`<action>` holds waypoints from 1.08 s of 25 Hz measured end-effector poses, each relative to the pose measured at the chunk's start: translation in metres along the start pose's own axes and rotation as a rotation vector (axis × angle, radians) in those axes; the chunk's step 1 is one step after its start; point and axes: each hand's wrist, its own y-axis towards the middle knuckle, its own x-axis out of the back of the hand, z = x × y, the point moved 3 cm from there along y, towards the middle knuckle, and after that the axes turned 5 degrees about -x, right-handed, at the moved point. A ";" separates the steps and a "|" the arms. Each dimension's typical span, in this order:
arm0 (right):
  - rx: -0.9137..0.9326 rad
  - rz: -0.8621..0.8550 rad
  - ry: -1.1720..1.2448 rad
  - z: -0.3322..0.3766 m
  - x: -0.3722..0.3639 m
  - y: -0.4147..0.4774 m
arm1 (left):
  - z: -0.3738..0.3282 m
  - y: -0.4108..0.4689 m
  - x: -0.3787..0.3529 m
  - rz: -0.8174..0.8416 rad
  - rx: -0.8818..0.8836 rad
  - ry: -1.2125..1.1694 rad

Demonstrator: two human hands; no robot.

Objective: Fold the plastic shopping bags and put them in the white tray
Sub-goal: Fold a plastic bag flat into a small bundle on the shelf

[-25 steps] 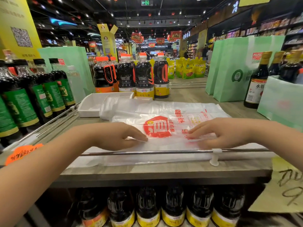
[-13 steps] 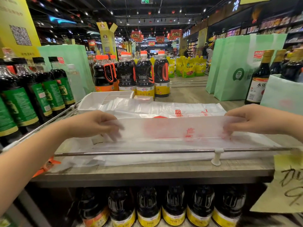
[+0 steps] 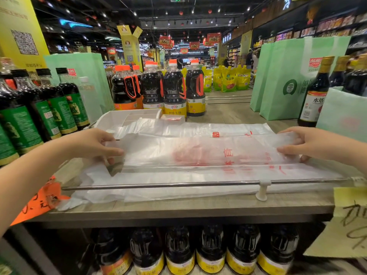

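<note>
I see the left grip (image 3: 93, 144) pinching one end of a plastic bag (image 3: 198, 151) and the right grip (image 3: 309, 144) pinching the other, both clenched on it. The bag is stretched between them as a long folded strip over more flat bags (image 3: 198, 188) on the tabletop (image 3: 198, 207), behind a metal rail (image 3: 158, 185). The white tray (image 3: 127, 116) sits beyond, just in front of the soy sauce bottles (image 3: 174, 90).

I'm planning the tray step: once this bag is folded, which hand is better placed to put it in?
Probably left. The white tray sits beyond the left hand, which grips the left end of the bag. The right hand holds the opposite end, across the shelf from the tray.
</note>
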 end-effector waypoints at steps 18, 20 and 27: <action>0.475 0.216 -0.385 0.091 -0.083 -0.004 | -0.147 0.017 -0.094 0.249 -0.643 0.254; 0.417 0.290 -0.398 0.083 -0.084 -0.001 | -0.138 0.017 -0.097 0.322 -0.608 0.289; 0.314 0.325 -0.451 0.046 -0.060 -0.007 | -0.098 0.010 -0.085 0.367 -0.490 0.319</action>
